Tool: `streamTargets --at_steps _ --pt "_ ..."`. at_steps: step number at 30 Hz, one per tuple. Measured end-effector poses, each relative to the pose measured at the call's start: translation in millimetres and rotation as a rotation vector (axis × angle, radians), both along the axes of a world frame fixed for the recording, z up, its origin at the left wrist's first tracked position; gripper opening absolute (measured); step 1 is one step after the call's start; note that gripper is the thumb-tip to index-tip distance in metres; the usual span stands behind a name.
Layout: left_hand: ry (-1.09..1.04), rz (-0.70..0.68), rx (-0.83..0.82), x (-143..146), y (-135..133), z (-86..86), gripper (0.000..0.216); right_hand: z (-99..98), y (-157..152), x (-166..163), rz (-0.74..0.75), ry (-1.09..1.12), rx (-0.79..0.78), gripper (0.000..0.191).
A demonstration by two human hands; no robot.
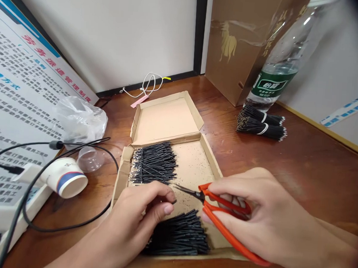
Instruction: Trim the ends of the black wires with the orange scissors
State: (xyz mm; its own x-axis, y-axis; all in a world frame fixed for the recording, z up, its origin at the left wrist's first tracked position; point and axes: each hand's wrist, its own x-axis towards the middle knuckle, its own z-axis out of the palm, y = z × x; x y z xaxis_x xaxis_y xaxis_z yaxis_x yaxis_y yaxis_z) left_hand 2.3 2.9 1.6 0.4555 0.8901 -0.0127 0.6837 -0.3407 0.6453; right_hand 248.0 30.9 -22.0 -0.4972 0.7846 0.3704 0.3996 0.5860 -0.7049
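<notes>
My right hand (268,214) grips a pair of scissors (223,209) with red handles, its dark blades pointing left over the cardboard box (209,158). The blades look nearly closed. Just left of their tips, my left hand (144,212) pinches a black wire, of which only a short dark end shows at the fingertips; the rest is hidden by the hand. Inside the open box, one pile of short black wires (155,163) with silvery ends lies at the far left. Another pile of black wires (181,235) lies at the near side, partly behind my left hand.
Two tied black wire bundles (261,123) lie by a water bottle (270,83) at the back right, before a brown carton (233,44). On the left are a tipped paper cup (68,180), a plastic bag (82,120), a clear cup (90,159) and a looping black cable (70,227).
</notes>
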Motion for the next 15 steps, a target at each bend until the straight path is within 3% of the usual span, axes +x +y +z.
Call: streamTargets --at_steps 4,15 --pt "-0.063 0.038 0.032 2.7 -3.9 4.2 0.011 -0.1 -6.4 -0.3 0.075 -0.032 0.041 0.033" --pt "-0.156 0.132 0.014 3.8 -4.5 6.7 0.009 -1.9 -9.9 2.6 0.126 -0.095 0.036 0.029"
